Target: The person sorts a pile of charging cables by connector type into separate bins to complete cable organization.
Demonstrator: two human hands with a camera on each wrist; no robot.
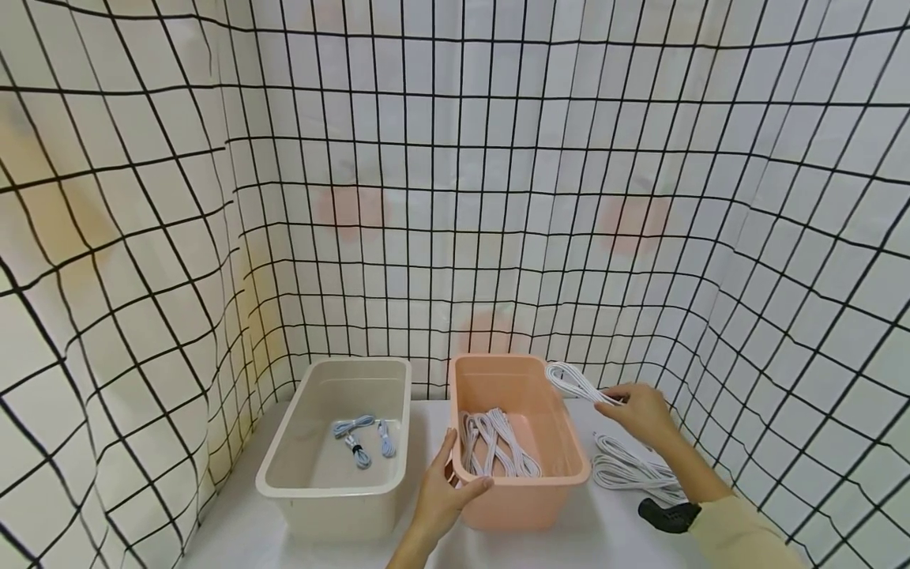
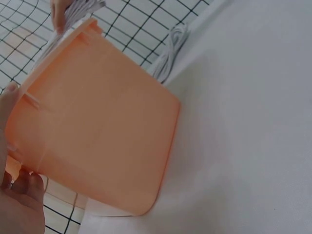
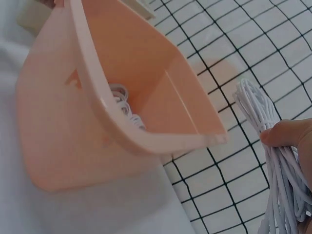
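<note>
My left hand (image 1: pixel 439 494) grips the near left corner of a peach-orange plastic bin (image 1: pixel 522 480), thumb and fingers at its rim. Bundled white cables (image 1: pixel 490 444) lie inside the bin, toward its left side. Just beyond the bin's right rim, my right hand (image 1: pixel 643 412) pinches a looped bundle of white cable (image 1: pixel 574 382) between thumb and fingers. In the right wrist view, this cable bundle (image 3: pixel 258 109) hangs in long folded strands, with the thumb pressed across it. More white cable bundles (image 1: pixel 629 468) lie on the table below the right hand.
A beige bin (image 1: pixel 334 492) stands left of the orange one, with 3 small light-blue cable bundles (image 1: pixel 354 427) inside. A black object (image 1: pixel 668 515) is beside the right sleeve. Black wire grid (image 1: pixel 490 237) encloses the white table at the back and both sides.
</note>
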